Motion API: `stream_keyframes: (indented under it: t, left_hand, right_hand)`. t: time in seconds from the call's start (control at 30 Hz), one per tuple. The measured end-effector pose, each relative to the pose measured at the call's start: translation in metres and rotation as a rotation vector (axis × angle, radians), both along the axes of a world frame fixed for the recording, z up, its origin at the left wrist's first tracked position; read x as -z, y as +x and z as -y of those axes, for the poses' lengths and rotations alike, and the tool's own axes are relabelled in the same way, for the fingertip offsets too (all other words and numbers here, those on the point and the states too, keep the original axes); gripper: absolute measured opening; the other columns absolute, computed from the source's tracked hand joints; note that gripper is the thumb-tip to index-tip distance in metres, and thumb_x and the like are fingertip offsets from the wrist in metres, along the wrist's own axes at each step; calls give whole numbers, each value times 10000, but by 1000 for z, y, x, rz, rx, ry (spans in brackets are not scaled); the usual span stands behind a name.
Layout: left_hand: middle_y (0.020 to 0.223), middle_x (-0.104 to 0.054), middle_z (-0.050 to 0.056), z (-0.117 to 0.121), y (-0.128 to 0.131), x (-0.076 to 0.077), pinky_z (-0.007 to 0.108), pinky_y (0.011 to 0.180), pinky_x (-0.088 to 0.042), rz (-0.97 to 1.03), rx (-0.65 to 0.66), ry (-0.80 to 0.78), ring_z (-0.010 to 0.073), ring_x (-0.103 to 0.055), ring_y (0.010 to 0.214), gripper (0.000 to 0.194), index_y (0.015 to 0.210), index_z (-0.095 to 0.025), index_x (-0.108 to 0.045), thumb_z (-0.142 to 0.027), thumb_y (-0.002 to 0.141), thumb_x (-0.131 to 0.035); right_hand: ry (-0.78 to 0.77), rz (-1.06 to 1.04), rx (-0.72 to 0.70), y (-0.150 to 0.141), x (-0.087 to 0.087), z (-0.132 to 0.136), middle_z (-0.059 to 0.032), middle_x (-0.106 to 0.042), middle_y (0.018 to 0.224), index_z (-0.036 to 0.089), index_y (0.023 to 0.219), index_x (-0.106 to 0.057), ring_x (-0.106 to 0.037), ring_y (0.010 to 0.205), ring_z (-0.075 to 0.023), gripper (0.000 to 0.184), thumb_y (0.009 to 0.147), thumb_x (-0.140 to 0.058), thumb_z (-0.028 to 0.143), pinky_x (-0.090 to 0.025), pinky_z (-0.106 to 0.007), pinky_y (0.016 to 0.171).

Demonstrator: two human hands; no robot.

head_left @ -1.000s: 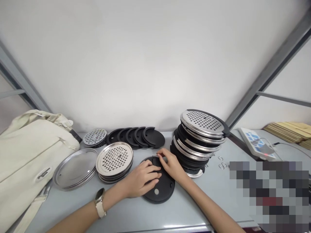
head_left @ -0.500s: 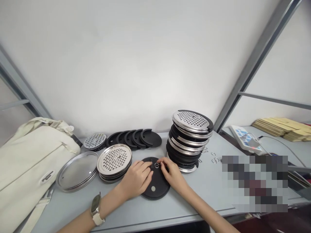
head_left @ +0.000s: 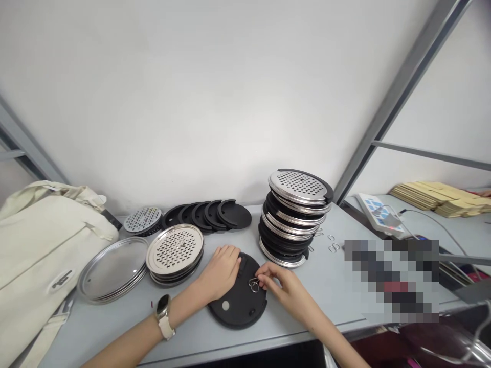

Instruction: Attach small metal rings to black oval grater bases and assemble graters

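A round black plastic disc [head_left: 240, 312] lies on the desk near its front edge, with a pale round spot on it. My left hand [head_left: 223, 271] grips the disc's upper left rim, fingers together, a watch [head_left: 163, 306] on its wrist. Over the right part of the disc, my right hand [head_left: 282, 280] pinches thin metal rings [head_left: 253, 286] between thumb and fingertips. More such rings [head_left: 333, 248] lie on the desk further right. A tall stack of perforated metal plates and black discs [head_left: 295, 220] stands behind my right hand.
Left of my hands are a pile of perforated metal plates [head_left: 176, 250], plain metal plates [head_left: 115, 271] and a cream bag [head_left: 34, 255]. Overlapping black discs [head_left: 238, 214] lie along the wall. Flat yellow cardboard pieces [head_left: 433, 197] and a white power strip [head_left: 378, 214] are at right.
The black disc has turned and shifted slightly toward the front left. My right hand has moved down and right along it with the rings; my left hand has slid up to its rim.
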State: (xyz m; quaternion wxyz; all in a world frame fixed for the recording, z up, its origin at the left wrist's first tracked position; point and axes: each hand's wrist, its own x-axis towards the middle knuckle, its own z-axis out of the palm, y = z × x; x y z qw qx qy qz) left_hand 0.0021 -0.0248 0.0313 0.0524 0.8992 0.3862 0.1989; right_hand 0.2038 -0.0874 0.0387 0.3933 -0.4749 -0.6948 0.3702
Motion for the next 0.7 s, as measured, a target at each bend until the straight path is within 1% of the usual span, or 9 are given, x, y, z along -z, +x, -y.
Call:
stream_keyframes:
  t: [0.1, 0.2, 0.27, 0.3, 0.4, 0.5, 0.6, 0.7]
  left_hand:
    - [894, -591, 70, -1, 2, -6, 371, 807, -436, -7, 114, -32, 214, -544, 855, 260, 980, -177, -561, -177, 957, -303]
    - [981, -601, 89, 2, 4, -9, 386, 832, -440, 37, 142, -6, 231, -550, 920, 278, 1105, -174, -543, -134, 926, -334]
    - [1068, -591, 104, 4, 3, -10, 395, 865, -437, 95, 152, 14, 241, -538, 995, 333, 1188, -173, -506, -105, 910, -336]
    - [1090, -587, 108, 5, 2, -11, 394, 878, -434, 129, 163, 18, 239, -533, 1016, 343, 1197, -173, -500, -96, 907, -333]
    - [1030, -598, 97, 8, -2, -16, 374, 876, -431, 189, 234, 12, 216, -543, 976, 287, 1104, -168, -536, -103, 913, -333]
    - [932, -599, 82, 9, -3, -19, 358, 824, -435, 143, 324, 61, 202, -538, 892, 195, 991, -159, -567, -167, 917, -387]
    - [866, -581, 71, 9, -1, -18, 328, 758, -448, 125, 341, 138, 186, -520, 827, 165, 922, -146, -566, -187, 924, -406]
    - [861, -572, 66, 8, -1, -14, 307, 757, -467, 138, 336, 175, 172, -524, 828, 187, 925, -133, -564, -158, 949, -380]
  right_hand:
    - [-15, -148, 77, 4, 4, -6, -40, -678, 805, 191, 894, -623, -652, 765, -191, 186, 908, -550, 361, -511, -300, 725]
    - [-8, -262, 135, 0, 14, -9, -55, -686, 852, 190, 930, -617, -658, 805, -202, 216, 899, -564, 397, -512, -315, 758]
    - [5, -255, 143, -3, 20, -11, -48, -670, 825, 188, 904, -622, -646, 795, -201, 218, 893, -576, 401, -505, -312, 749]
    - [19, -231, 144, -4, 23, -11, -45, -662, 821, 189, 890, -627, -638, 801, -200, 210, 892, -581, 394, -498, -310, 752]
    - [77, -154, 149, -5, 26, -9, -44, -643, 842, 193, 860, -635, -612, 843, -200, 175, 902, -580, 353, -470, -310, 781]
    - [125, -152, 164, -4, 27, -7, -37, -624, 835, 198, 850, -625, -597, 833, -192, 152, 915, -570, 323, -456, -307, 776]
    - [158, -161, 159, -3, 29, -5, -32, -609, 837, 202, 860, -614, -587, 825, -187, 120, 915, -573, 301, -451, -304, 768]
    - [172, -144, 133, -3, 30, -4, -27, -601, 849, 209, 875, -590, -583, 832, -182, 91, 923, -561, 280, -451, -302, 771]
